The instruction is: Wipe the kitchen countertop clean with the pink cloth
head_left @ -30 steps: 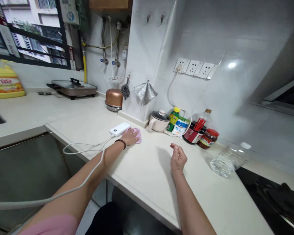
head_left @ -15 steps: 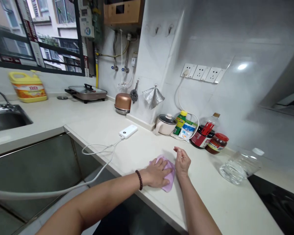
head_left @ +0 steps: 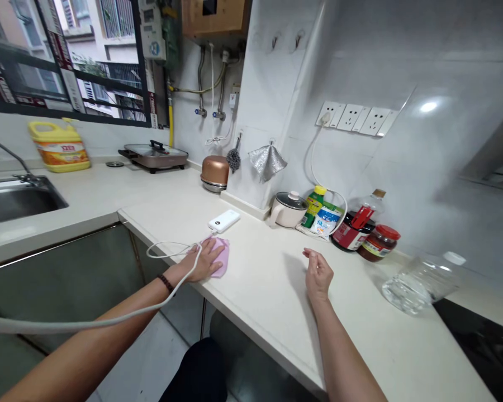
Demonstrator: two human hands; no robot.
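Observation:
My left hand (head_left: 202, 261), with a dark bead bracelet at the wrist, lies flat with fingers spread on a pink cloth (head_left: 222, 258) near the counter's front edge. The cloth sticks out past the fingertips and along the hand's right side. Just beyond it is a white power bank (head_left: 224, 221), whose white cable (head_left: 184, 279) loops around and passes in front of my left hand and forearm. My right hand (head_left: 319, 274) is loosely curled above the middle of the counter (head_left: 260, 279), with nothing seen in it.
Along the wall stand a small pot (head_left: 289, 209), seasoning packs (head_left: 326, 219), a dark jar (head_left: 352, 230) and a red-lidded jar (head_left: 379, 243). A clear bottle (head_left: 421, 282) lies tilted at right, beside a black cooktop (head_left: 482, 340). A sink (head_left: 23, 198) is at left.
My left hand has slid the pink cloth leftward along the counter, close to the power bank. My right hand has stayed over about the same spot, still curled.

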